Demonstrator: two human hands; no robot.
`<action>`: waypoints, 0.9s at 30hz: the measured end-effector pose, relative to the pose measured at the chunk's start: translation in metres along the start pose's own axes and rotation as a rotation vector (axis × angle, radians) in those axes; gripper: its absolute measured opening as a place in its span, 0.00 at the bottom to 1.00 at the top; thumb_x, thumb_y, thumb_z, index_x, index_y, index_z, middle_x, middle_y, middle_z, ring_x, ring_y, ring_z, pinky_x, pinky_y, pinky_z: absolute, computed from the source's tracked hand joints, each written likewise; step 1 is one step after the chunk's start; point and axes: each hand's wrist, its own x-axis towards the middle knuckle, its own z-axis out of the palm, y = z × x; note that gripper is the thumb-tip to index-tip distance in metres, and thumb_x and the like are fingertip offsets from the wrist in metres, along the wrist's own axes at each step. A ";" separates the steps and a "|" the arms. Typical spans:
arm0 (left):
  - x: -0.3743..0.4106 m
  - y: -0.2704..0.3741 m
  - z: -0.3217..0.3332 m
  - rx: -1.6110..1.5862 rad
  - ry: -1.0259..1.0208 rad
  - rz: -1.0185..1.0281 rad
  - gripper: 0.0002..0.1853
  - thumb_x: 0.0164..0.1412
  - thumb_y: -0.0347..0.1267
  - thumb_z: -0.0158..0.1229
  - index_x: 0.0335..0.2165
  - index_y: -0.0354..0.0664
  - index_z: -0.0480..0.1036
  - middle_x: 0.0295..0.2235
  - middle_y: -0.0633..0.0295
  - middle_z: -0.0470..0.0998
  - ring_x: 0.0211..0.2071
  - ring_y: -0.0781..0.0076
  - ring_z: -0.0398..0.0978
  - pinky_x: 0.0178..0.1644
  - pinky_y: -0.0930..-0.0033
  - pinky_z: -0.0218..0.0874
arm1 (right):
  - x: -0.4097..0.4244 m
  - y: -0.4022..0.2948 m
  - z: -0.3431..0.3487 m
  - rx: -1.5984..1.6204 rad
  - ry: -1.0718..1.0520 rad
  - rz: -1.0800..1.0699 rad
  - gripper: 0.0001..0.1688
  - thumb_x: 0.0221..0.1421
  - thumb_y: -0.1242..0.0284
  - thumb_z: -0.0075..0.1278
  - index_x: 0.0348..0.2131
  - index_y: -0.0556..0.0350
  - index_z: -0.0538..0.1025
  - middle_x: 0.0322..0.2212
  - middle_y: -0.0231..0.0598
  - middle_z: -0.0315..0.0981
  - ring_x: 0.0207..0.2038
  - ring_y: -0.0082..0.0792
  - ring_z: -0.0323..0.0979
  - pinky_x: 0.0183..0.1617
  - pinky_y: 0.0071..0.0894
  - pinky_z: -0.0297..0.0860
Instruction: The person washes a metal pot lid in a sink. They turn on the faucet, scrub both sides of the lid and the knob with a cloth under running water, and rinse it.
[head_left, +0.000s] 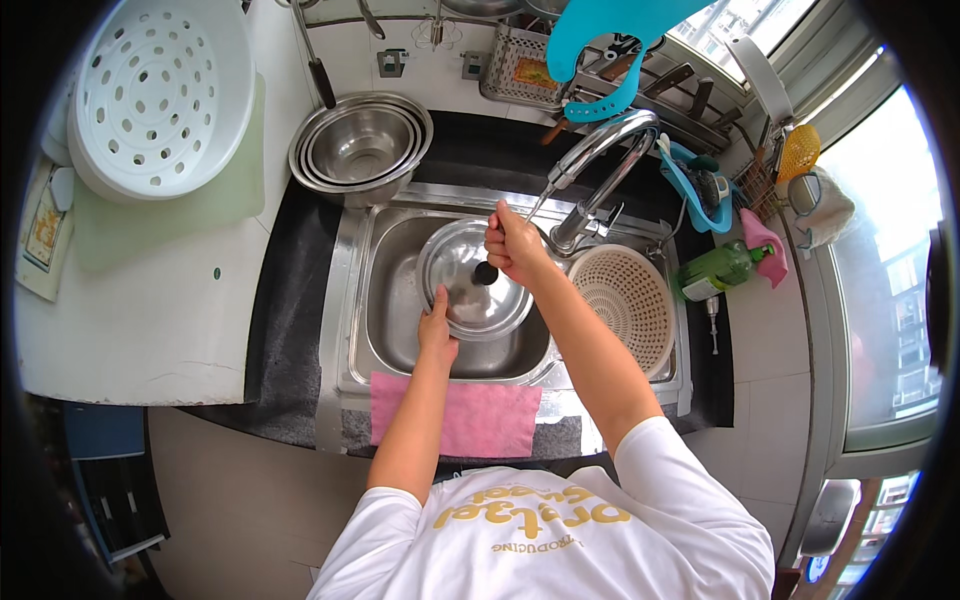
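A round stainless steel lid (456, 259) with a black knob (486, 273) is held over the left basin of the steel sink (390, 300). My left hand (438, 330) grips the lid's near left rim, thumb on top. My right hand (516, 246) is curled into a fist above the lid's far right side. Whether those fingers hold the rim or some small thing is hidden. From the chrome faucet (604, 154) a thin stream of water runs down beside the right fist.
A beige plastic colander (626, 300) sits in the right basin. Nested steel bowls (361, 146) stand behind the sink on the left. A green soap bottle (714, 270) is at the right. A pink cloth (457, 416) drapes over the front edge. Knives (670, 79) stand in a rack behind the faucet.
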 end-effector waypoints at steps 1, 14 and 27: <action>0.005 -0.002 -0.003 -0.033 -0.005 -0.008 0.22 0.51 0.46 0.57 0.39 0.45 0.66 0.28 0.71 0.68 0.28 0.76 0.66 0.34 0.70 0.62 | -0.001 -0.001 0.001 -0.019 -0.011 -0.003 0.21 0.58 0.54 0.36 0.21 0.48 0.60 0.13 0.25 0.48 0.11 0.17 0.40 0.12 0.19 0.39; 0.032 -0.022 0.006 -0.004 0.088 -0.112 0.23 0.55 0.51 0.49 0.37 0.43 0.64 0.23 0.65 0.67 0.25 0.66 0.67 0.28 0.56 0.67 | -0.037 -0.018 -0.016 -0.328 0.066 -0.090 0.15 0.57 0.70 0.40 0.42 0.61 0.64 0.31 0.41 0.67 0.33 0.37 0.72 0.37 0.32 0.72; 0.012 0.015 0.004 0.073 -0.018 0.099 0.11 0.51 0.40 0.59 0.28 0.47 0.70 0.23 0.72 0.71 0.22 0.80 0.67 0.25 0.74 0.62 | -0.056 0.043 -0.083 -0.405 0.390 0.012 0.17 0.55 0.61 0.45 0.38 0.54 0.69 0.27 0.26 0.67 0.30 0.21 0.65 0.35 0.22 0.64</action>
